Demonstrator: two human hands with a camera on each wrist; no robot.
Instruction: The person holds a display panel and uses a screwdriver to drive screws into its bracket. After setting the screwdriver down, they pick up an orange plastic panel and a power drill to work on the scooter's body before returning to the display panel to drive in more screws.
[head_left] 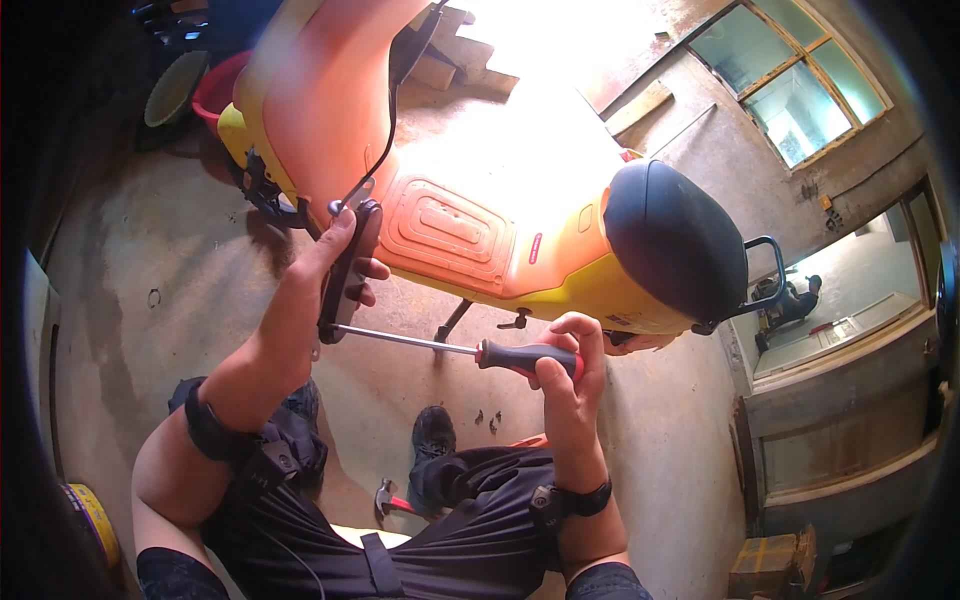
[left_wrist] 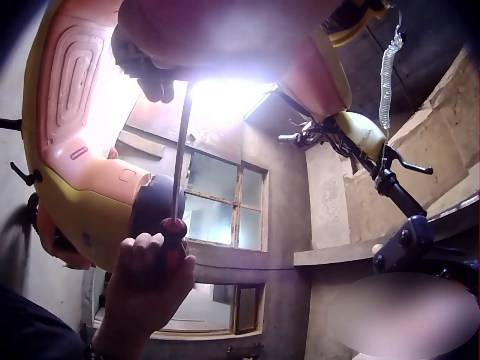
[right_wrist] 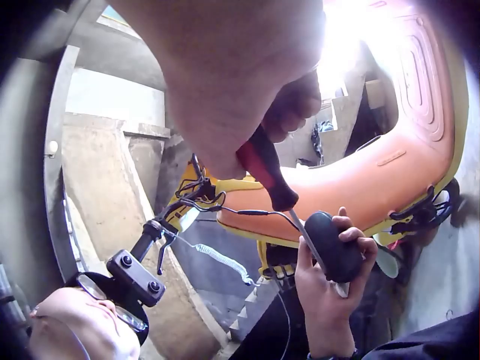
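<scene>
My left hand (head_left: 303, 280) grips a black oval housing (head_left: 350, 275) with a smooth rounded back, thumb along one side and fingertips round the other. A metal tab shows at its end in the right wrist view. In my right hand (head_left: 578, 375) is a screwdriver (head_left: 520, 358) with a black and red handle. Its long steel shaft reaches across to the lower end of the housing, where the tip meets it. A thin black cable (head_left: 392, 115) comes down from the scooter and passes close to my left thumb. In the left wrist view the left hand itself is blurred by glare.
An orange and yellow scooter (head_left: 450, 230) with a black seat (head_left: 680, 235) stands just beyond my hands. A hammer (head_left: 385, 498) lies on the floor near my shoe (head_left: 433, 435). A cardboard box (head_left: 765, 565) is at the lower right, a red basin (head_left: 217, 92) behind the scooter.
</scene>
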